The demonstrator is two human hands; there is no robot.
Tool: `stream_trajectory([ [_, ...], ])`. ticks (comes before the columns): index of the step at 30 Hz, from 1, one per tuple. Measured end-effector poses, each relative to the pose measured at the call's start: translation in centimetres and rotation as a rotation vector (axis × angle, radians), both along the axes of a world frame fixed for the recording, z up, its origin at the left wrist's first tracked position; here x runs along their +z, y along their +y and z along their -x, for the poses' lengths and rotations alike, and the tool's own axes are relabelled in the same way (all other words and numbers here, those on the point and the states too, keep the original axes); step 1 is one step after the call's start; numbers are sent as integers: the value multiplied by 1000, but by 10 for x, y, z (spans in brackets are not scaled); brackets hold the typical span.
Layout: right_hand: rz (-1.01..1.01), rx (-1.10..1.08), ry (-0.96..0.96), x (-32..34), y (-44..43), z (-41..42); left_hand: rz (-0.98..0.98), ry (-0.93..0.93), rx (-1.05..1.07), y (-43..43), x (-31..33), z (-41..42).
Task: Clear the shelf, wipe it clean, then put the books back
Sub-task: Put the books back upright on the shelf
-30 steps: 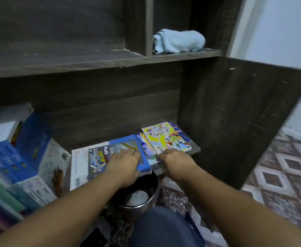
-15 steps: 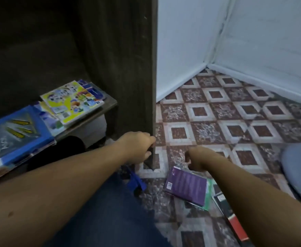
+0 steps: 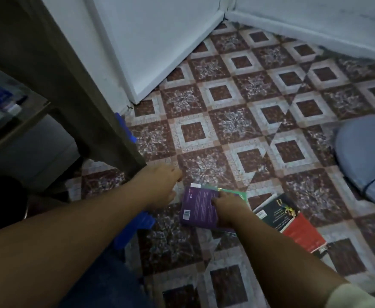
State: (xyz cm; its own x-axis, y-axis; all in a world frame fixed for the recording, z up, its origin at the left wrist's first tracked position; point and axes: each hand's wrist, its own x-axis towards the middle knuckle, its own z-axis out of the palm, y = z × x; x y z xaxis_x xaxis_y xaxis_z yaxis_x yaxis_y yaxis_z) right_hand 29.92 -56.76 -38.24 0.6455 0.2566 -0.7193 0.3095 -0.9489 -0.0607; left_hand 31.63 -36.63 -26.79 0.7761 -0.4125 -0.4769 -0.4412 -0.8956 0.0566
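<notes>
Books lie on the patterned brown and white tiled floor (image 3: 226,121), near the person. The right hand (image 3: 227,210) rests on top of the flat purple paperback book (image 3: 196,207), fingers spread over its right side; I cannot tell if it is gripping yet. Under the purple book sits a thin green book (image 3: 237,194), with only its far edge poking out. Just to the right lies a black and red paperback book (image 3: 291,223), flat on the tiles. The left hand (image 3: 162,185) hangs just left of the purple book, fingers loosely curled, holding nothing.

The dark wooden shelf side panel (image 3: 71,85) stands far to the left, with more books blurry inside it at the left edge.

What could go wrong? If the right hand lifts only the purple book by one side, it may flop open and bend its pages. If it grabs both books at once, the thin green one may slip out from underneath and drop — it looks smooth and light. The left hand is close, so it should hold the other side. Also, a blue plastic thing (image 3: 135,227) sits near the left arm, and an elbow could bump it.
</notes>
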Motion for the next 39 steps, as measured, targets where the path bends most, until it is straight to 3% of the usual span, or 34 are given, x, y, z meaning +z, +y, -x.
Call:
stream_trajectory([
  [5, 42, -75, 45, -45, 7, 6, 47, -22, 23, 2, -27, -18],
  [11, 72, -35, -28, -78, 16, 18, 50, -71, -5, 8, -53, -22],
  [39, 32, -66, -156, -108, 30, 26, -42, -59, -10, 12, -63, -16],
])
